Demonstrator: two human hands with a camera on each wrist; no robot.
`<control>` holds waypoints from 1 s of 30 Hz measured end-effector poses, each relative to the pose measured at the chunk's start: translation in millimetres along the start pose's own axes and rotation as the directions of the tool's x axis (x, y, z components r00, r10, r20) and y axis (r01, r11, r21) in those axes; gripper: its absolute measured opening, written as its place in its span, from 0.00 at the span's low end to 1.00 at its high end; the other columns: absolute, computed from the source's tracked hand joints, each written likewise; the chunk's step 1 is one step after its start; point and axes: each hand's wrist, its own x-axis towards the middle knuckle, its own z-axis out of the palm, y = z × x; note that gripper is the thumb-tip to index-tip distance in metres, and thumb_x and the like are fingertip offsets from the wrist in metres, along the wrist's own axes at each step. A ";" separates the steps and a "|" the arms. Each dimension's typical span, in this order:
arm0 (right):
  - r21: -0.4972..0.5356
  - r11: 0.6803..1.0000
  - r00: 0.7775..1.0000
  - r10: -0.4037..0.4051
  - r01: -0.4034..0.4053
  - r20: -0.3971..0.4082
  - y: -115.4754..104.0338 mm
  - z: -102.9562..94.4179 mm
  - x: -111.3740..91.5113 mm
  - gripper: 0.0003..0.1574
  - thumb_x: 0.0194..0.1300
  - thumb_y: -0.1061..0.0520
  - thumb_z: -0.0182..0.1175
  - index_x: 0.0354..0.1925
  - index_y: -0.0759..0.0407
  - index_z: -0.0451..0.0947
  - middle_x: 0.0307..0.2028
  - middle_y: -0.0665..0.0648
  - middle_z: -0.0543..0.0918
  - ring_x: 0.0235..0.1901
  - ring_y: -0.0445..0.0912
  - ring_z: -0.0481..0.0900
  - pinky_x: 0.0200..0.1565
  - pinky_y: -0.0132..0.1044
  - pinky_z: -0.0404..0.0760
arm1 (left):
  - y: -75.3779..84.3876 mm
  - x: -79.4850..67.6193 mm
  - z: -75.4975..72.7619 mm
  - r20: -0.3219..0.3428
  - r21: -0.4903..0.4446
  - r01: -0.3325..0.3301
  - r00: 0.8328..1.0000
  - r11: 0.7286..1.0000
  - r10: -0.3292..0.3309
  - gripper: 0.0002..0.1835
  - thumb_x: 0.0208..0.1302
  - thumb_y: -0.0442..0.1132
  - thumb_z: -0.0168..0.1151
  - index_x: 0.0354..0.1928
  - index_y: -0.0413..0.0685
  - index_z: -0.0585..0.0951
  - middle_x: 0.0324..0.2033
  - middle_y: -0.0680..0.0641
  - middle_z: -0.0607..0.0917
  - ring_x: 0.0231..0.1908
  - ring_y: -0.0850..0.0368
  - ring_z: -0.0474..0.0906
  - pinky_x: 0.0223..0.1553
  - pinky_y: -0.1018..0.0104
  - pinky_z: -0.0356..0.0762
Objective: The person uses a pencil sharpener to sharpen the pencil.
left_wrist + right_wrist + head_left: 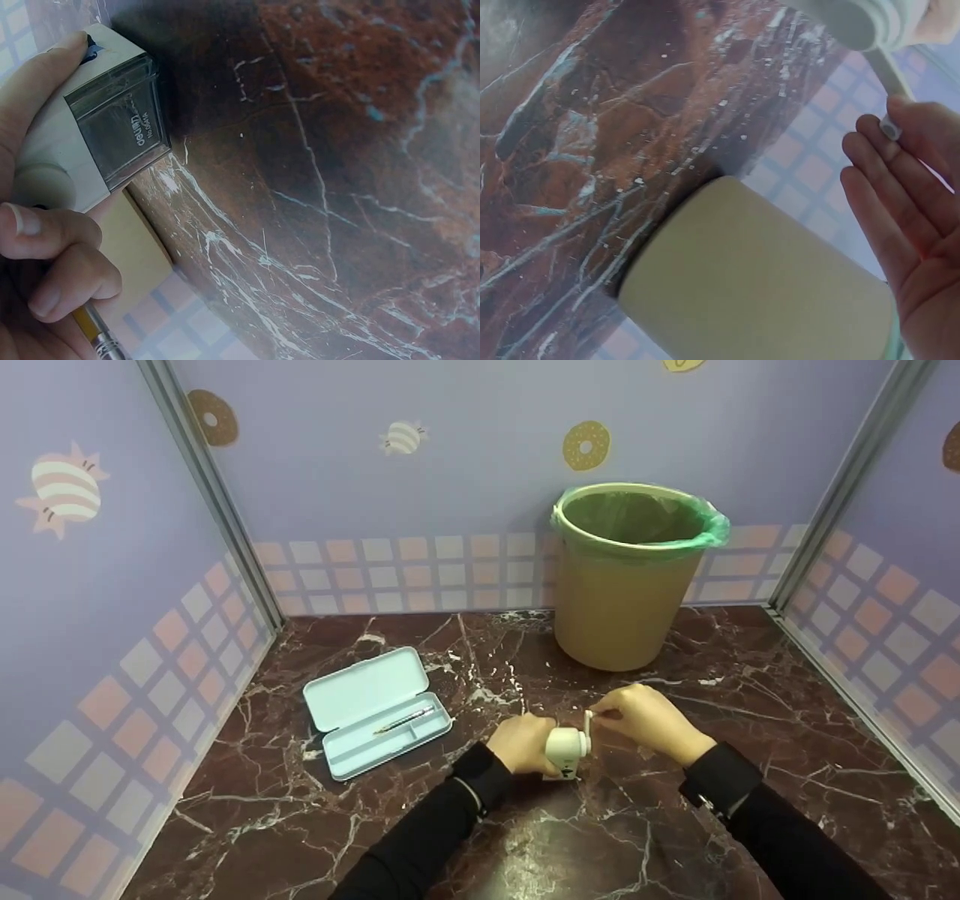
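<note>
A white crank pencil sharpener point(564, 745) stands on the marble-patterned surface, gripped on its left side by my left hand point(523, 742). Its see-through shavings drawer point(124, 124) shows in the left wrist view. Under the curled fingers of that hand, part of a yellow pencil point(93, 324) with a metal band is visible; its other end is hidden. My right hand point(651, 720) pinches the knob of the crank handle point(887, 73) between thumb and forefinger, while its other fingers extend loosely. The handle points upward in the head view.
An open light-blue pencil case point(367, 694) lies to the left with a slim pen or pencil point(405, 719) inside. Behind my hands stands a beige bin point(619, 607) lined with a green bag point(712, 534). Patterned walls enclose the back and sides.
</note>
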 end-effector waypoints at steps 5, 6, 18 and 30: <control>-0.012 1.000 1.000 0.013 -0.013 0.018 8.5 12.4 5.9 0.06 0.60 0.61 0.72 0.38 0.57 0.91 0.35 0.54 0.93 0.33 0.50 0.90 0.37 0.46 0.87 | 0.4 0.8 0.3 -0.003 0.002 0.010 1.000 1.000 -0.010 0.24 0.40 0.51 0.84 0.35 0.49 0.83 0.30 0.50 0.89 0.29 0.54 0.84 0.29 0.60 0.80; -0.012 1.000 1.000 0.008 -0.008 0.023 10.4 15.3 6.6 0.06 0.60 0.61 0.71 0.37 0.57 0.91 0.34 0.54 0.93 0.32 0.49 0.90 0.36 0.46 0.87 | 0.6 0.8 0.4 -0.003 0.003 0.012 1.000 1.000 -0.012 0.24 0.39 0.52 0.84 0.36 0.49 0.83 0.30 0.50 0.89 0.29 0.55 0.84 0.29 0.60 0.80; 0.011 1.000 0.994 -0.027 0.026 0.110 21.0 43.1 -0.1 0.06 0.57 0.63 0.72 0.25 0.55 0.87 0.22 0.50 0.87 0.20 0.36 0.73 0.25 0.35 0.75 | 2.8 1.0 0.2 -0.004 0.016 0.019 1.000 1.000 -0.019 0.24 0.40 0.52 0.83 0.37 0.50 0.83 0.32 0.50 0.89 0.30 0.55 0.85 0.30 0.60 0.82; 0.063 0.996 0.987 -0.070 0.062 0.145 13.4 52.5 -15.5 0.13 0.55 0.62 0.75 0.18 0.56 0.82 0.20 0.50 0.86 0.19 0.35 0.76 0.25 0.34 0.76 | 0.4 0.8 1.6 0.004 0.000 0.026 1.000 1.000 -0.026 0.24 0.40 0.52 0.83 0.37 0.50 0.84 0.31 0.51 0.89 0.29 0.55 0.84 0.29 0.61 0.80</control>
